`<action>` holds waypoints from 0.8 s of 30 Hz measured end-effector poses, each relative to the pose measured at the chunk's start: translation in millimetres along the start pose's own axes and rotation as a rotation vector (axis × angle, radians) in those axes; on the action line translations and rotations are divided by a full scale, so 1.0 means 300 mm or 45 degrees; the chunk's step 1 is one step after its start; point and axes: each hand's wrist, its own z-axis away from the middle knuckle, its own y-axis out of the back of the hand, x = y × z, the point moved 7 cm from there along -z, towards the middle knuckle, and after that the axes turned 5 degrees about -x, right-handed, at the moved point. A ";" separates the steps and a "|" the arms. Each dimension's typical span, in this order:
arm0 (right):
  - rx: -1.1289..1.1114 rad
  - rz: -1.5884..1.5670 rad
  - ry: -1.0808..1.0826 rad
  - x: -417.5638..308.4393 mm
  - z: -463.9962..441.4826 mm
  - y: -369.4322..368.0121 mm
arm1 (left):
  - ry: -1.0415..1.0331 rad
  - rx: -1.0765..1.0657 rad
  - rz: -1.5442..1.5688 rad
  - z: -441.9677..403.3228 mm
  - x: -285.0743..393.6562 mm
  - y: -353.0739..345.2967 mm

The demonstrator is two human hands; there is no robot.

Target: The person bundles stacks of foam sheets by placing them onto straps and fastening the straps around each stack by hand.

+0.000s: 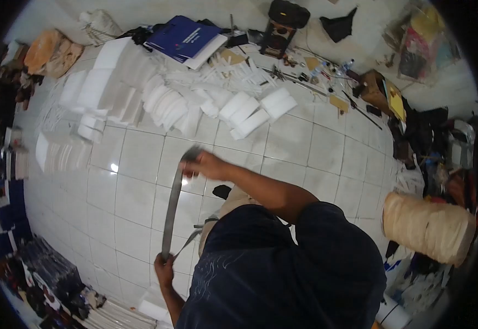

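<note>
A long grey strap [171, 216] is stretched between my two hands over the tiled floor. My right hand [203, 165] grips its upper end, where a darker bunched part of the strap shows, blurred by motion. Lower in the view, my left hand [164, 267] is closed around the strap. From there a thinner stretch runs back up toward my leg, and its end is hidden near my beige trousers [209, 227]. A dark foot [222, 191] shows beside my right forearm.
White foam blocks [102, 82] and foam rolls [244, 109] lie along the far side. Blue folders [184, 37] rest behind them. A black speaker [278, 37] stands near scattered tools. At right is a large beige roll [428, 227]; stacked dark goods [47, 266] sit lower left.
</note>
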 end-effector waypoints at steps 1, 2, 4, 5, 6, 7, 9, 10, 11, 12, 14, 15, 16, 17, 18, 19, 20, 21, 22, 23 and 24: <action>0.168 -0.132 0.032 -0.047 0.017 0.091 | 0.011 0.142 -0.027 0.011 -0.102 0.104; 0.349 -0.251 0.077 -0.039 0.024 0.196 | -0.005 0.354 -0.131 0.046 -0.164 0.212; 0.610 -0.438 0.109 -0.046 0.046 0.340 | 0.090 0.595 0.027 0.140 -0.405 0.434; 0.674 -0.528 0.187 -0.055 0.049 0.395 | 0.062 0.739 0.146 0.211 -0.495 0.540; 0.762 -0.619 0.214 -0.038 0.044 0.468 | 0.195 0.957 0.067 0.301 -0.549 0.644; 0.786 -0.467 0.278 -0.043 0.039 0.520 | 0.245 1.102 0.230 0.384 -0.613 0.720; 0.685 -0.745 0.418 -0.078 -0.029 0.567 | 0.510 1.305 0.113 0.567 -0.736 0.872; 0.904 -0.815 0.309 -0.055 -0.075 0.601 | 0.585 1.441 0.382 0.650 -0.770 0.901; 0.675 -0.943 0.380 0.026 -0.109 0.696 | 0.695 1.604 0.450 0.728 -0.808 0.895; 0.830 -0.928 0.238 0.035 -0.213 0.665 | 0.846 1.653 0.552 0.778 -0.878 0.946; 0.887 -0.817 0.039 0.089 -0.367 0.634 | 1.095 1.615 0.844 0.856 -1.011 0.957; 0.781 -0.746 -0.030 0.167 -0.484 0.623 | 1.193 1.542 1.021 0.880 -1.040 0.967; 0.732 -0.695 -0.205 0.236 -0.575 0.553 | 1.021 1.685 1.178 0.922 -1.188 0.996; 0.686 -0.641 -0.374 0.281 -0.662 0.458 | 0.841 1.702 1.286 0.934 -1.271 1.048; 0.681 -0.477 -0.496 0.280 -0.712 0.333 | 0.717 1.877 1.343 0.979 -1.302 1.091; 0.658 -0.324 -0.585 0.270 -0.788 0.210 | 0.590 2.051 1.382 1.011 -1.304 1.186; 0.611 -0.266 -0.621 0.279 -0.890 0.102 | 0.664 2.110 0.943 1.072 -1.231 1.331; 0.567 -0.216 -0.658 0.296 -0.983 0.004 | 0.727 2.120 0.492 1.120 -1.112 1.493; 0.468 -0.137 -0.666 0.307 -1.085 -0.090 | 0.468 2.355 0.451 1.128 -0.959 1.627; 0.357 -0.054 -0.665 0.306 -1.201 -0.187 | 0.189 2.581 0.404 1.113 -0.785 1.738; 0.303 0.047 -0.608 0.280 -1.311 -0.296 | 0.343 2.607 0.174 1.077 -0.585 1.846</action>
